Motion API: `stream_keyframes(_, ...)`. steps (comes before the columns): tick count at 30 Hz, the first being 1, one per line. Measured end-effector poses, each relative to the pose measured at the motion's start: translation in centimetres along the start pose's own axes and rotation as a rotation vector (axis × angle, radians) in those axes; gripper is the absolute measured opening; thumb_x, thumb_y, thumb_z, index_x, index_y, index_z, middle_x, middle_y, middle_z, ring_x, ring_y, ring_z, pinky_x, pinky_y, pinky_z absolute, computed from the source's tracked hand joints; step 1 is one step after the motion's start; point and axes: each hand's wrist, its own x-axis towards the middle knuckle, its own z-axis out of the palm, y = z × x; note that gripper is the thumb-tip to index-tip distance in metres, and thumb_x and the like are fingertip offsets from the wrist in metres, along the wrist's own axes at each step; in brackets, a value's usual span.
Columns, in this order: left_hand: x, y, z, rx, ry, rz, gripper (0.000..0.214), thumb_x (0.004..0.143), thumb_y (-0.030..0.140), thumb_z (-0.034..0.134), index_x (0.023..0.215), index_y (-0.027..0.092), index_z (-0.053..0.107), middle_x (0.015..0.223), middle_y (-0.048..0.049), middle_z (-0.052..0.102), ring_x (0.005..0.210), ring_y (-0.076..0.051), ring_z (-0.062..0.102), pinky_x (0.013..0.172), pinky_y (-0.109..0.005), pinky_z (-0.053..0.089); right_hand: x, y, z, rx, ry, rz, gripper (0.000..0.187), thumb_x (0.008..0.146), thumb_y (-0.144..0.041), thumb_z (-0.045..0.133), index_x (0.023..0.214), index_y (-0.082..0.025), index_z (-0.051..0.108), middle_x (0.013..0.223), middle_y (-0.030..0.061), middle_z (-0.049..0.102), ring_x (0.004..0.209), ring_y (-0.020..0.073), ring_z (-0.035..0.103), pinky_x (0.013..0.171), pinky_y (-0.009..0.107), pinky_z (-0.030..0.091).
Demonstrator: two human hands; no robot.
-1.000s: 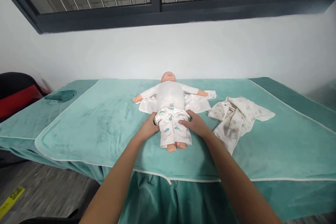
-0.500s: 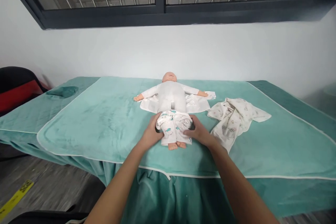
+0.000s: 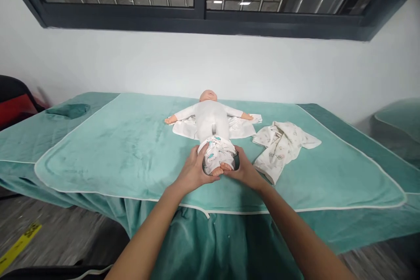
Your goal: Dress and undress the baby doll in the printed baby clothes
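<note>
A baby doll lies on its back on a teal padded table, arms spread, head toward the wall. Its white patterned trousers are bunched low around the lower legs, with the white thighs bare above. My left hand grips the trousers on the left side, fingers curled into the cloth. My right hand grips them on the right side. The doll's feet stick out between my hands. An opened white garment lies spread under the doll's body.
A crumpled patterned garment lies to the right of the doll. A small folded teal cloth sits at the far left. A black and red chair stands left of the table. The white wall rises behind the table.
Both hands slid toward me along the doll's legs, pulling the trousers down from the waist to the lower legs. The thighs are now bare. The view shifted slightly right.
</note>
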Motion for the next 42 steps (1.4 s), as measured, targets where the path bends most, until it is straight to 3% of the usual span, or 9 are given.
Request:
stream_keyframes(5,-0.1,0.2,-0.1,0.064,0.056,0.013,0.095,0.073,0.046,0.075,0.152,0.022,0.030,0.134,-0.0168,0.044,0.124,-0.034,0.050,0.104,-0.049,0.044,1.0,-0.8,-1.2,0.021,-0.093,0.130,0.080,0.067,-0.050,0.082,0.130,-0.022,0.041,0.126,0.0102,0.056,0.114,0.0274,0.055,0.097,0.044,0.046)
stream_keyframes(10,0.1,1.1,-1.4,0.021,0.009,-0.014,0.084,0.075,0.042,0.072,0.149,0.022,0.036,0.135,-0.0140,0.055,0.124,-0.033,0.053,0.105,-0.046,0.043,2.4,-0.8,-2.4,0.017,-0.115,0.167,0.059,0.066,-0.055,0.080,0.107,-0.021,0.056,0.098,0.0020,0.062,0.090,0.0229,0.058,0.081,0.038,0.048)
stream_keyframes(14,0.4,2.4,-2.2,-0.060,0.022,-0.151,0.072,0.076,0.037,0.068,0.143,0.021,0.045,0.138,-0.0105,0.058,0.122,-0.031,0.056,0.104,-0.043,0.044,2.9,-1.1,-3.0,0.069,-0.123,0.182,0.051,0.064,-0.055,0.080,0.095,-0.020,0.060,0.088,-0.0003,0.062,0.083,0.0209,0.057,0.072,0.032,0.045)
stream_keyframes(20,1.0,3.0,-2.8,-0.267,-0.015,-0.301,0.053,0.065,0.015,0.059,0.118,0.018,0.063,0.105,-0.0036,0.072,0.091,-0.021,0.066,0.083,-0.031,0.052,1.8,-2.1,-3.2,0.106,-0.160,0.241,0.039,0.069,-0.052,0.074,0.088,-0.019,0.064,0.088,0.0017,0.066,0.083,0.0222,0.059,0.069,0.031,0.044)
stream_keyframes(25,0.6,4.2,-3.9,-0.395,-0.036,-0.325,0.041,0.064,0.024,0.065,0.104,0.015,0.069,0.097,-0.0049,0.073,0.087,-0.023,0.066,0.078,-0.031,0.053,1.5,-3.3,-3.5,0.170,-0.266,0.233,0.027,0.072,-0.041,0.070,0.089,-0.019,0.068,0.087,0.0015,0.070,0.082,0.0219,0.063,0.072,0.032,0.047)
stream_keyframes(29,0.4,6.0,-6.0,-0.537,-0.028,-0.378,0.037,0.067,0.041,0.069,0.091,0.014,0.071,0.084,-0.0056,0.072,0.075,-0.023,0.065,0.067,-0.031,0.051,2.4,-4.9,-5.2,0.288,-0.366,0.179,0.021,0.073,-0.035,0.067,0.087,-0.020,0.070,0.089,0.0028,0.072,0.088,0.0231,0.065,0.080,0.035,0.050)
stream_keyframes(34,2.0,6.1,-8.8,-0.652,0.047,-0.290,0.041,0.063,0.048,0.073,0.087,0.014,0.071,0.084,-0.0084,0.072,0.080,-0.026,0.066,0.074,-0.035,0.052,4.9,-7.8,-7.8,0.236,-0.440,0.076,0.021,0.072,-0.032,0.065,0.087,-0.019,0.070,0.087,0.0034,0.072,0.086,0.0233,0.065,0.080,0.036,0.050)
stream_keyframes(37,3.7,5.7,-10.2,-0.492,0.020,-0.177,0.040,0.065,0.048,0.069,0.086,0.014,0.070,0.083,-0.0084,0.071,0.085,-0.027,0.065,0.080,-0.038,0.052,6.3,-9.5,-8.7,-0.044,-0.547,0.007,0.022,0.070,-0.032,0.066,0.089,-0.021,0.068,0.092,0.0037,0.070,0.091,0.0261,0.063,0.078,0.035,0.047)
stream_keyframes(42,6.1,6.6,-13.2,0.150,-0.145,0.046,0.024,0.073,0.039,0.061,0.083,0.018,0.068,0.085,-0.0050,0.069,0.087,-0.026,0.063,0.081,-0.032,0.048,8.9,-12.0,-10.3,-0.577,-0.624,-0.067,0.035,0.059,-0.029,0.077,0.091,-0.023,0.065,0.088,0.0022,0.067,0.075,0.0225,0.058,0.066,0.030,0.040)
